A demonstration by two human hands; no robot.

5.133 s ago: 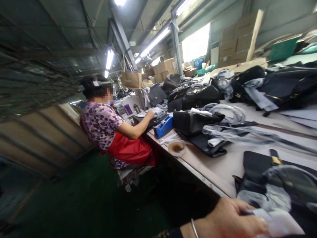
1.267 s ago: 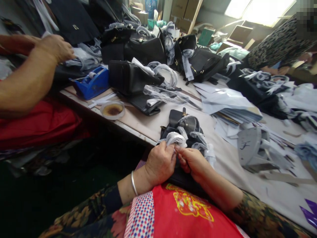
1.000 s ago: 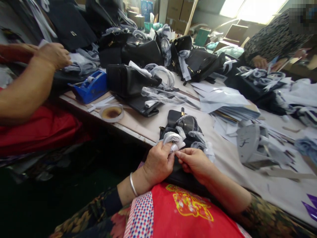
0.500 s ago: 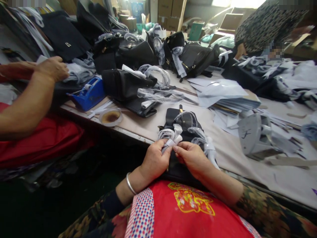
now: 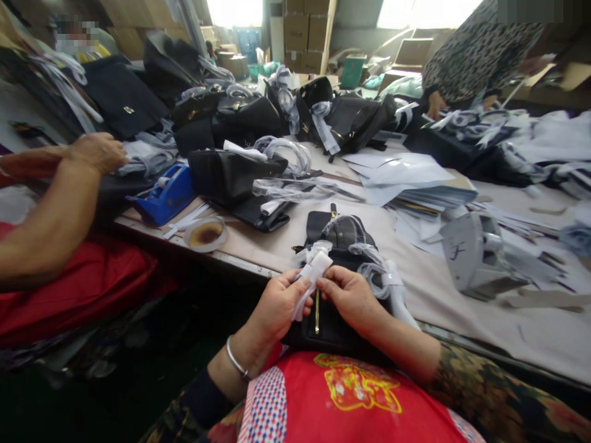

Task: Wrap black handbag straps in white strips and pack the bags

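Note:
A black backpack (image 5: 339, 320) with a gold zipper lies in front of me at the table's edge, close to my red apron. My left hand (image 5: 281, 303) is closed around a wrapped strap bundle (image 5: 316, 266), with white wrapping over clear film. At the bundle's right side, my right hand (image 5: 348, 295) pinches the edge of the white wrapping between thumb and finger. To the right on the bag lies a second wrapped strap (image 5: 391, 277), bound with a white band. Clear film also covers the handle (image 5: 344, 226) at the bag's top.
A blue tape dispenser (image 5: 166, 194) and a tape roll (image 5: 205, 234) stand left. Several black bags (image 5: 231, 175) lie beyond. Paper sheets (image 5: 401, 175) and a grey dispenser (image 5: 471, 252) are right. A co-worker's arms (image 5: 78, 178) are at left; another person (image 5: 475, 58) leans in at back right.
The strap bundle has turned in my left hand, so its white wrapping now points up and shows more. Both hands have shifted slightly, and the gold zipper has come into fuller view.

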